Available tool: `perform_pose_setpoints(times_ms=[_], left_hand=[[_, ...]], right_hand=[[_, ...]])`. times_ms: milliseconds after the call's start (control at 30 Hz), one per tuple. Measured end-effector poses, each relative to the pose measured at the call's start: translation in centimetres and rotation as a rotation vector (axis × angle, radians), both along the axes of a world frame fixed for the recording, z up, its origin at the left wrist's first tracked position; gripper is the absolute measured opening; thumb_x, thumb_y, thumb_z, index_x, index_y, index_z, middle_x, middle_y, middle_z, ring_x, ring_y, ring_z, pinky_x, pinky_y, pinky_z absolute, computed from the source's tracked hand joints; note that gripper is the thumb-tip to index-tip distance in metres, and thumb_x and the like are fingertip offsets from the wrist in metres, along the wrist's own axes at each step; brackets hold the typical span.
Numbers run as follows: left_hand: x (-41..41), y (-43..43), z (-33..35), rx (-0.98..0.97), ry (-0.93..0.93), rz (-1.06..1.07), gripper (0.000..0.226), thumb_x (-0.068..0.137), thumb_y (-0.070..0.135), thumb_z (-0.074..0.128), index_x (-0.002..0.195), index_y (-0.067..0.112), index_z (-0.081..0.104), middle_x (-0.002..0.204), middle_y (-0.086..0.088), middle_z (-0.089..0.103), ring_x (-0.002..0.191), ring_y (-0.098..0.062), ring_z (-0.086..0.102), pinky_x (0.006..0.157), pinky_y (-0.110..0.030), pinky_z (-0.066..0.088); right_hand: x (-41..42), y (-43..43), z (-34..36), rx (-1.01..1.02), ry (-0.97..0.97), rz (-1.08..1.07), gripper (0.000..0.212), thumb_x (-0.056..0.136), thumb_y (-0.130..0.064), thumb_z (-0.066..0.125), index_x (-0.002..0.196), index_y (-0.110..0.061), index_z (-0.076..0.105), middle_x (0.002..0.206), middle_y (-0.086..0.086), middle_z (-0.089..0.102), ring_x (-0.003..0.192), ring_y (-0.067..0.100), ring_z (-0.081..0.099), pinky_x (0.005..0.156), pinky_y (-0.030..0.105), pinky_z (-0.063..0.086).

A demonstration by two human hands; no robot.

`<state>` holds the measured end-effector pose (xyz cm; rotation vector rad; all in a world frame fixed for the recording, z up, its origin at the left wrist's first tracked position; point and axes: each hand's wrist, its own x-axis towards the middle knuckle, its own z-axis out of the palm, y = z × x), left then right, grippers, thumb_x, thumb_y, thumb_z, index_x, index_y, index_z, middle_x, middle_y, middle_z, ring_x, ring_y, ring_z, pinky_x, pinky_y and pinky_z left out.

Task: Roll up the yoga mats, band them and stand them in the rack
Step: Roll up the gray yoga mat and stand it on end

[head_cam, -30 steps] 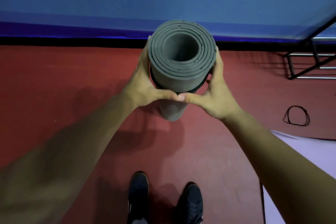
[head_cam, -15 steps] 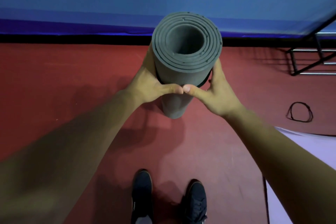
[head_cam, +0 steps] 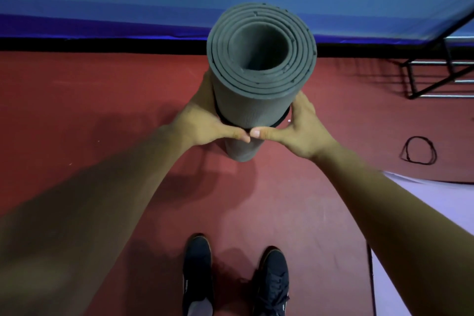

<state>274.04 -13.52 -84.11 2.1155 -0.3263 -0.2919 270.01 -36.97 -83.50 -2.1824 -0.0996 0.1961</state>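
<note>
Both hands grip the rolled grey mat (head_cam: 246, 110). The left hand (head_cam: 205, 123) curls round its left side and the right hand (head_cam: 302, 131) round its right side, and the two thumb tips meet on its near face. A black band (head_cam: 281, 123) circles the grey mat at the level of the hands. The grey mat stands upright with its spiral end toward the camera; whether its lower end touches the red floor (head_cam: 102, 115) cannot be told. Well to the right of the grey mat lies a loose band (head_cam: 418, 150). The metal rack (head_cam: 431, 77) stands to its far right, a lilac mat (head_cam: 448, 202) lies to its near right, and two dark shoes (head_cam: 197, 272) stand nearer than it.
</note>
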Motion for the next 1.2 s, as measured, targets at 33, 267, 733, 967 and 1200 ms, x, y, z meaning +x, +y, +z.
perform_pose_setpoints(times_ms=[33,267,733,967,1200], left_hand=[[-0.2,0.3,-0.1,0.060,0.001,-0.005,0.127,0.035,0.063,0.096,0.141,0.019,0.043,0.131,0.018,0.055,0.125,-0.003,0.051,0.109,-0.030,0.044],[0.3,0.2,0.4,-0.007,-0.078,0.063,0.128,0.032,0.069,0.092,0.136,0.010,0.046,0.128,0.019,0.053,0.122,0.010,0.048,0.103,-0.015,0.042],[0.8,0.2,-2.7,0.044,0.028,0.024,0.124,0.032,0.067,0.092,0.135,0.008,0.054,0.122,0.017,0.058,0.112,0.023,0.047,0.091,-0.001,0.036],[1.0,1.5,-5.1,0.207,-0.016,-0.017,0.114,0.033,0.062,0.096,0.130,0.019,0.054,0.118,0.018,0.057,0.115,-0.007,0.057,0.100,-0.025,0.047],[-0.4,0.3,-6.7,-0.019,-0.014,0.092,0.121,0.037,0.054,0.098,0.137,0.022,0.037,0.127,0.028,0.045,0.117,0.024,0.041,0.097,-0.004,0.035]], right_hand=[[-0.4,-0.2,-0.4,-0.065,0.067,0.008,0.127,0.050,-0.090,0.076,0.154,-0.031,0.033,0.158,-0.003,0.039,0.150,0.023,0.031,0.116,0.054,0.037],[-0.1,0.6,0.7,0.126,-0.121,-0.028,0.127,0.060,-0.061,0.092,0.158,-0.021,0.023,0.156,-0.016,0.034,0.147,0.004,0.031,0.120,0.033,0.032],[0.5,0.4,-3.2,0.153,-0.065,0.013,0.122,0.059,-0.062,0.092,0.156,-0.022,0.028,0.153,-0.011,0.036,0.146,0.018,0.034,0.116,0.052,0.038],[0.5,-0.3,-5.6,-0.017,0.054,0.049,0.127,0.052,-0.078,0.085,0.156,-0.032,0.028,0.155,-0.008,0.036,0.145,0.022,0.033,0.117,0.055,0.035],[0.1,1.0,-6.1,0.175,-0.091,-0.005,0.109,0.064,-0.049,0.095,0.151,-0.021,0.035,0.146,-0.016,0.049,0.139,0.008,0.045,0.113,0.039,0.042]])
